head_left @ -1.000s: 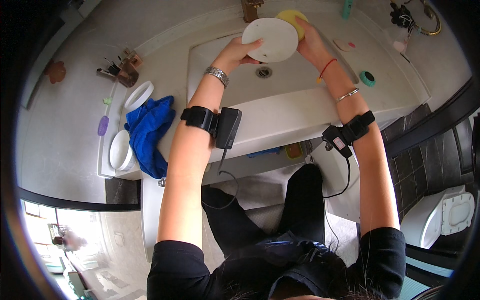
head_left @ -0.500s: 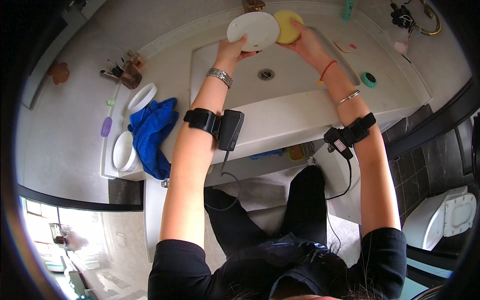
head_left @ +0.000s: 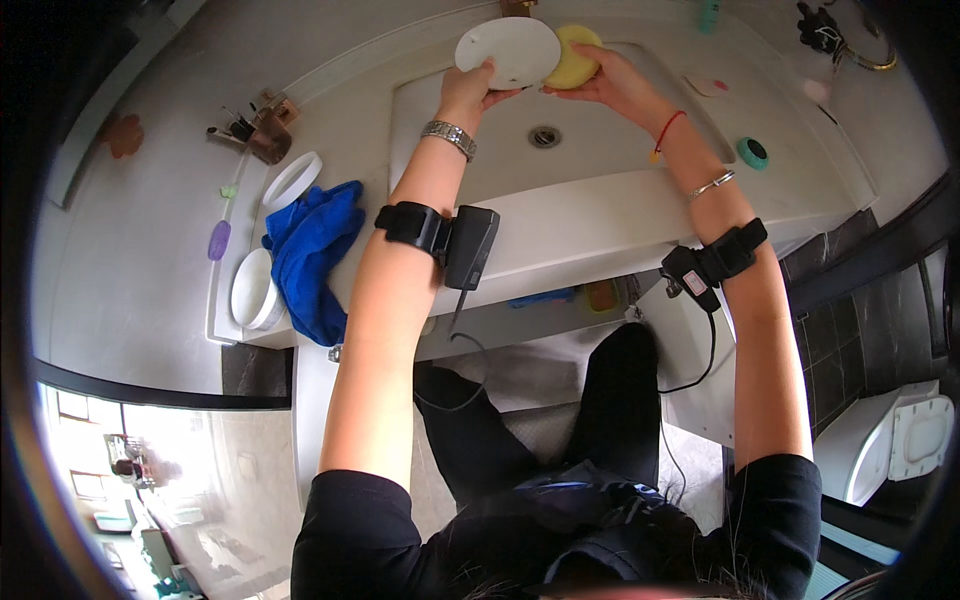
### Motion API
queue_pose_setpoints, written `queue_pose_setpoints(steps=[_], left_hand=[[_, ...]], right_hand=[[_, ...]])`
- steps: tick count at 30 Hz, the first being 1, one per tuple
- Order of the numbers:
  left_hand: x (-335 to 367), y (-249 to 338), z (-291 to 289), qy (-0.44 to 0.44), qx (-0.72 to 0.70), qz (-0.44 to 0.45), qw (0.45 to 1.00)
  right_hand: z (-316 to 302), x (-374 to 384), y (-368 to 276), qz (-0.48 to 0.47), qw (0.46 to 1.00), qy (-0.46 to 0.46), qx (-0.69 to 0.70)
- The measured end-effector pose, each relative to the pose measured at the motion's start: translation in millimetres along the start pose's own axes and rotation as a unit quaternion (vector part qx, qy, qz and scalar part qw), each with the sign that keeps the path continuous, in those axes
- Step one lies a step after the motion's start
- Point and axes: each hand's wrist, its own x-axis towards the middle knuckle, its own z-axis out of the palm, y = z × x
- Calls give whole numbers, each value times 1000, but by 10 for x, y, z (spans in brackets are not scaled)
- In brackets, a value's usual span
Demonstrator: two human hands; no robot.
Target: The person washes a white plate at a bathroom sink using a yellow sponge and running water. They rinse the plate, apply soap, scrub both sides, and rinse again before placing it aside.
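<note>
White plate (head_left: 505,50) and yellow sponge (head_left: 571,58) held over the far sink (head_left: 600,150).
The plate is gripped by the left hand (head_left: 472,88); the sponge, clasped by the right hand (head_left: 608,82), is pressed against the plate's right edge.

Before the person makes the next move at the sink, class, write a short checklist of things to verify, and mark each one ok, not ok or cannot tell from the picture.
1. Left hand grips the white plate at its lower rim: ok.
2. Right hand holds the yellow sponge: ok.
3. Sponge touches the plate's right edge: ok.
4. Plate is held over the sink, above the drain: ok.
5. Water running from the tap: cannot tell, the tap is cut off at the picture's top edge.
6. Blue cloth and two white dishes lie on the counter, left of the sink: ok.
</note>
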Motion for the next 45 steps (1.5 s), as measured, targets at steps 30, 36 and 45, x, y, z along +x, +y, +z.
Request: queue_pose_setpoints(steps=[30, 36, 45], left_hand=[[140, -66, 43, 136, 295, 96, 941], [132, -68, 12, 236, 233, 117, 936], [-14, -32, 22, -61, 259, 8, 964]], right_hand=[[-48, -30, -39, -41, 962, 172, -210], [-20, -65, -90, 18, 963, 110, -247], [-256, 93, 63, -91, 922, 231, -296]])
